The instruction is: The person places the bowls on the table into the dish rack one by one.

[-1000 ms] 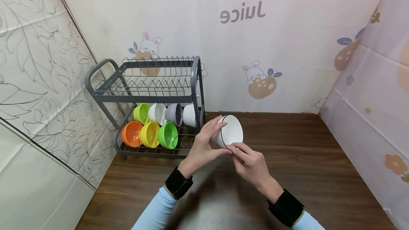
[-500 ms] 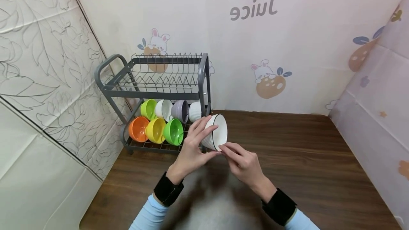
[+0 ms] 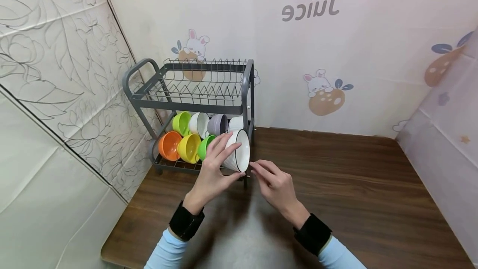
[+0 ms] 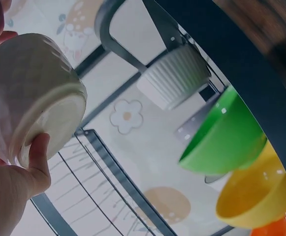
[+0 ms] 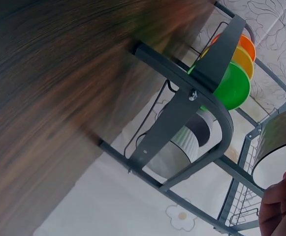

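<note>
A white bowl with a thin black rim and a textured outer wall is tilted on its side, mouth facing right. My left hand grips it at the front right corner of the grey dish rack. In the left wrist view, the left thumb lies across the bowl's foot. My right hand is close beside the lower rim, fingers loosely bent, with a slight gap showing in the head view. Behind the left hand, a green bowl is partly covered.
On the rack's lower tier stand an orange bowl, a yellow bowl, a lime bowl, a white bowl, a purple bowl and a ribbed white bowl. The brown tabletop extends right.
Both hands and the white bowl have moved left, up to the rack's right end. The right fingers, on the rim earlier, now sit just off it. The head view has shifted.
</note>
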The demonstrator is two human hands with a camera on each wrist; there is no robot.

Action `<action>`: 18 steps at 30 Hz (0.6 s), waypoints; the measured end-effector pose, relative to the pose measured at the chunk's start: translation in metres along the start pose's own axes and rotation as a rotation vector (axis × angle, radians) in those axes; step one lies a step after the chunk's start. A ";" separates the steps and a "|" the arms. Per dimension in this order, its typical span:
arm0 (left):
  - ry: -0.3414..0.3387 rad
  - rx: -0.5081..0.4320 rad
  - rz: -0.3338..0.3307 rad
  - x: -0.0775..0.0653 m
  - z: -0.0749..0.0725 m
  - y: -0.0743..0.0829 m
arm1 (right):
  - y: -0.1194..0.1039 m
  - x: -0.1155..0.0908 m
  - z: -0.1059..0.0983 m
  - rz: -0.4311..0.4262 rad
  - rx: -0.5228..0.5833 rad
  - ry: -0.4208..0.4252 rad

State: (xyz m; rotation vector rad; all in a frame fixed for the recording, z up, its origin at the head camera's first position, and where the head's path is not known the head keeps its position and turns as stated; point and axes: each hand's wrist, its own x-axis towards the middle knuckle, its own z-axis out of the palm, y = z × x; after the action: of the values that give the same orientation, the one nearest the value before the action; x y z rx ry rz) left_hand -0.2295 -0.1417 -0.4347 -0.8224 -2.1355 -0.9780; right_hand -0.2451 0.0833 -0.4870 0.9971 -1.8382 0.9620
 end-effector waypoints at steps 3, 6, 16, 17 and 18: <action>0.007 0.015 -0.006 -0.001 -0.004 -0.002 | 0.003 0.000 0.004 0.028 0.001 -0.015; 0.008 0.033 -0.009 -0.002 -0.006 -0.005 | 0.006 0.000 0.008 0.051 -0.005 -0.033; -0.017 0.122 -0.008 -0.005 -0.014 -0.016 | 0.012 0.005 0.025 0.073 -0.008 -0.052; -0.024 0.131 -0.012 -0.005 -0.014 -0.018 | 0.012 0.005 0.027 0.077 -0.010 -0.055; -0.033 0.140 -0.022 -0.005 -0.015 -0.019 | 0.013 0.006 0.029 0.080 -0.011 -0.058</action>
State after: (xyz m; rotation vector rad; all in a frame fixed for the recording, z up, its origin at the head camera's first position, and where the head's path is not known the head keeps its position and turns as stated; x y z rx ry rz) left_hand -0.2367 -0.1651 -0.4386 -0.7525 -2.2170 -0.8198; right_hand -0.2669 0.0614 -0.4958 0.9598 -1.9422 0.9787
